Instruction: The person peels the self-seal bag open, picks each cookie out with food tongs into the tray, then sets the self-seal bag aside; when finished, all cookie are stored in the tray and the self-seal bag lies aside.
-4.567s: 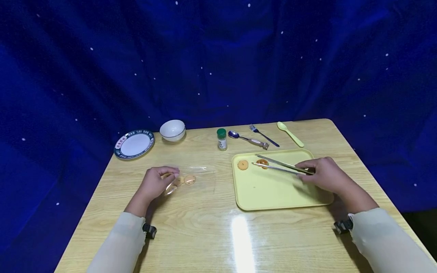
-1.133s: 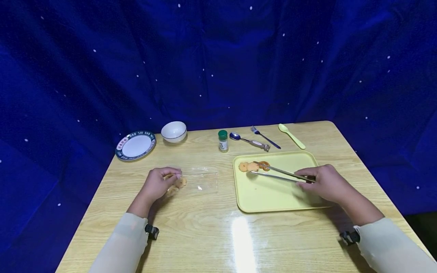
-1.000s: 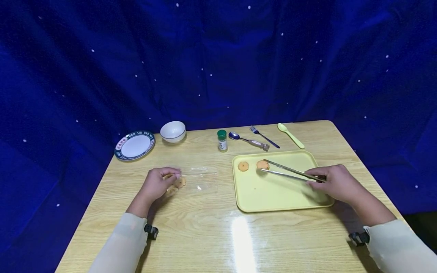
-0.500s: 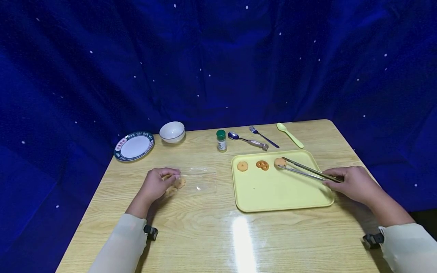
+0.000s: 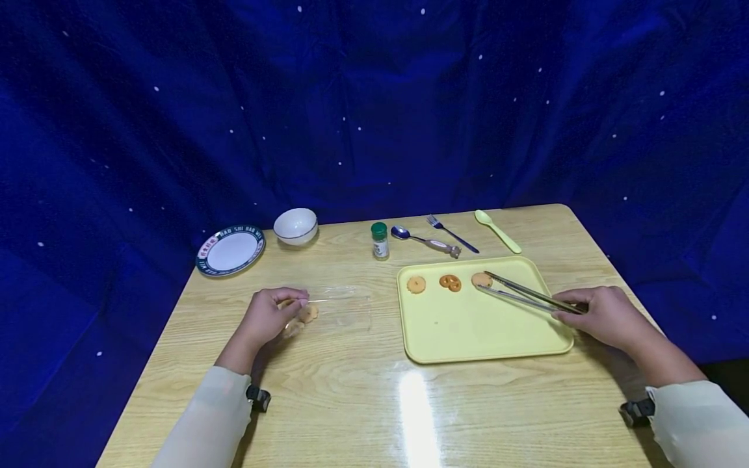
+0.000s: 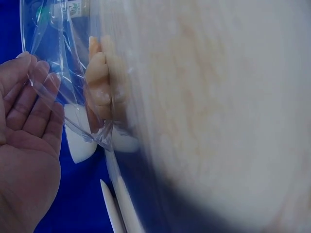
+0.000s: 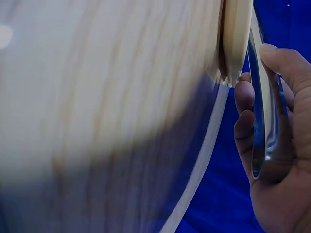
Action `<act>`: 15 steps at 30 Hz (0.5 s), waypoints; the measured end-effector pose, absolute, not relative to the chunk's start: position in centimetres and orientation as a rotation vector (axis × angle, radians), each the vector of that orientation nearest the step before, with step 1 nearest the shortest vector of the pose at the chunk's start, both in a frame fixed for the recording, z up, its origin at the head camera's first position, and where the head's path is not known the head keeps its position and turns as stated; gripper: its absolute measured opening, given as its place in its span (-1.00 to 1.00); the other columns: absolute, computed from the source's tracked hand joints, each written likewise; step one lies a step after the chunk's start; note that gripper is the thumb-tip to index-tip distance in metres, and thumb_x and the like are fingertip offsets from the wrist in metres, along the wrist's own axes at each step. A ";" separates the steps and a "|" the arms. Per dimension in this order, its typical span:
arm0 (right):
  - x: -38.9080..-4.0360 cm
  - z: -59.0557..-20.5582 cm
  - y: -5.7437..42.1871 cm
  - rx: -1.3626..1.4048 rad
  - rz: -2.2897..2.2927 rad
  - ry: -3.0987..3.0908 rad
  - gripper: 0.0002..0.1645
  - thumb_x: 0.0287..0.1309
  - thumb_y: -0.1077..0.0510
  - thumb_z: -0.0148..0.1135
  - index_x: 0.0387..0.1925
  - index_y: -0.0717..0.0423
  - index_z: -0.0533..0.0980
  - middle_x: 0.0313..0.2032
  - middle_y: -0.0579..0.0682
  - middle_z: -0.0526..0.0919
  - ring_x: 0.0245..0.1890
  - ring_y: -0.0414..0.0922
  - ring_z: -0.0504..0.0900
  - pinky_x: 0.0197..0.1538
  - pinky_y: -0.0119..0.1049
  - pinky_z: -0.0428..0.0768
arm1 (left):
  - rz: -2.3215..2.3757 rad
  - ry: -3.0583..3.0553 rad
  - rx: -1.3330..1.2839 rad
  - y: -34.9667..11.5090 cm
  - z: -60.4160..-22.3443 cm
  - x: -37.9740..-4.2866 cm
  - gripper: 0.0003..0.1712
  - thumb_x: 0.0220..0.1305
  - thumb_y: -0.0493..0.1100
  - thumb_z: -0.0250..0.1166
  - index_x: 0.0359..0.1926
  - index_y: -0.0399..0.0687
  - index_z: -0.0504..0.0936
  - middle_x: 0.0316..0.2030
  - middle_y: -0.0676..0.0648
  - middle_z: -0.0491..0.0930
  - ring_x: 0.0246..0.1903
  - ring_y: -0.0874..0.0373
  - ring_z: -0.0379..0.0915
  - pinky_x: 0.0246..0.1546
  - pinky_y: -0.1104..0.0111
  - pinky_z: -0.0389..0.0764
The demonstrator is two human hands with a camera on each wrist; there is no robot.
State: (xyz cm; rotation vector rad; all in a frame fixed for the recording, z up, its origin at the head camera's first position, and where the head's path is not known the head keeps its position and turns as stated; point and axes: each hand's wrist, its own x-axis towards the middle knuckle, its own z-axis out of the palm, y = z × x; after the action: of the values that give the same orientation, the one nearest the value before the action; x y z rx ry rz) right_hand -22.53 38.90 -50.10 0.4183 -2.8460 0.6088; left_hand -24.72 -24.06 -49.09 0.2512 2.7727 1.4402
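Note:
My left hand [image 5: 270, 316] pinches the edge of a clear plastic bag [image 5: 348, 312] on the table; several cookies [image 6: 99, 90] lie inside it. My right hand [image 5: 603, 315] grips metal tongs [image 7: 272, 141] near their bent end. The tong tips reach over the yellow tray [image 5: 468, 335], on either side of a round cookie [image 5: 481, 280] at the tray's back right. To the left of that cookie, in one row, are a pretzel [image 5: 450, 283] and another round cookie [image 5: 416, 285].
Behind the tray lie a spoon [image 5: 439, 246], a fork [image 5: 453, 235] and a pale yellow spoon [image 5: 499, 233]. A green-capped shaker [image 5: 380, 242] stands left of them. A white bowl [image 5: 295, 226] and a rimmed plate [image 5: 231, 251] sit at the back left, before a blue curtain [image 5: 374, 117].
My right hand has moved right with the tongs, carrying a cookie past the pretzel to the row's right end. The left hand has barely moved; one cookie fewer shows in the bag.

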 end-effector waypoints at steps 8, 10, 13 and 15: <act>-22.5 -50.0 38.9 0.406 0.621 -2.852 -0.62 0.03 -0.08 0.59 -0.13 -0.03 0.79 -0.26 0.06 0.83 -0.24 -0.13 0.72 -0.30 -0.33 0.62 | 1.447 2.769 0.260 -24.1 -49.1 -24.8 -0.80 0.42 -0.21 0.32 -0.05 -0.19 0.79 0.06 -0.13 0.74 0.20 -0.09 0.59 0.41 -0.06 0.42; -22.5 -49.9 38.9 0.407 0.618 -2.852 -0.62 0.02 -0.08 0.60 -0.13 -0.03 0.79 -0.27 0.05 0.83 -0.28 -0.18 0.70 -0.32 -0.33 0.61 | 1.448 2.771 0.266 -24.2 -49.1 -24.8 -0.80 0.41 -0.21 0.33 -0.06 -0.18 0.79 0.05 -0.13 0.74 0.19 -0.08 0.60 0.41 -0.07 0.41; -22.6 -49.9 38.9 0.409 0.610 -2.847 -0.63 0.01 -0.08 0.60 -0.14 -0.04 0.79 -0.28 0.03 0.83 -0.29 -0.23 0.68 -0.33 -0.34 0.60 | 1.445 2.772 0.270 -24.2 -49.1 -24.8 -0.80 0.41 -0.21 0.33 -0.06 -0.17 0.79 0.05 -0.12 0.74 0.19 -0.08 0.60 0.41 -0.07 0.41; -22.5 -49.9 39.0 0.404 0.621 -2.845 -0.63 0.01 -0.08 0.60 -0.15 -0.04 0.79 -0.29 0.03 0.83 -0.30 -0.25 0.68 -0.33 -0.36 0.59 | 1.446 2.773 0.271 -24.1 -49.2 -24.8 -0.81 0.41 -0.20 0.34 -0.06 -0.16 0.79 0.05 -0.11 0.74 0.19 -0.08 0.60 0.41 -0.07 0.41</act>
State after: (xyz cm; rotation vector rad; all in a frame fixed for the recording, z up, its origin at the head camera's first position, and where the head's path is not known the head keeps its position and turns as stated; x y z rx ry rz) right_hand -22.54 38.96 -49.91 0.4041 -2.8445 0.6208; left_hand -24.82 -24.14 -49.16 0.2708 2.7727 1.4458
